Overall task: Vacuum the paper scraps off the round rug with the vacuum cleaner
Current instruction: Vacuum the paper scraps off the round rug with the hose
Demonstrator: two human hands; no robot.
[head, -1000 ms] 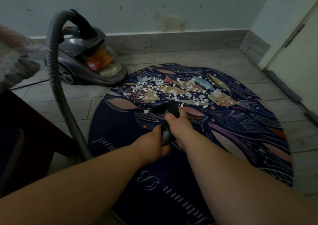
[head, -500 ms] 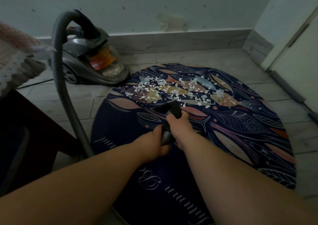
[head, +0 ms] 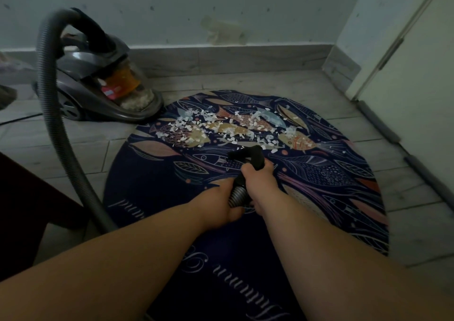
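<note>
Grey tiled floor (head: 81, 148), dim room corner, pale speckled wall (head: 245, 13) behind. Left hand (head: 218, 206) is curled round the end of the ribbed grey vacuum hose (head: 237, 195). Right hand (head: 260, 182) is just ahead of it, fingers wrapped round the black bent plastic handle tube (head: 254, 156). Hands close together, one behind the other. The tube's black tip points left, low over the rug; cannot tell if it touches the pile.

Both hands are over the middle of the round navy rug with fish-and-leaf print (head: 147, 188). White paper scraps (head: 216, 126) lie scattered in a band across the rug's far half, the nearest ones just beyond the tube.

The hose runs off the rug's left edge, arches up and plugs into the grey canister vacuum cleaner (head: 93, 80). The cleaner sits on the tiles just beside the rug's far-left edge, near the grey skirting (head: 233, 58). Its clear bin shows an orange part and pale debris.

Dark furniture (head: 24, 198) at left, white door (head: 405, 62) at right.
</note>
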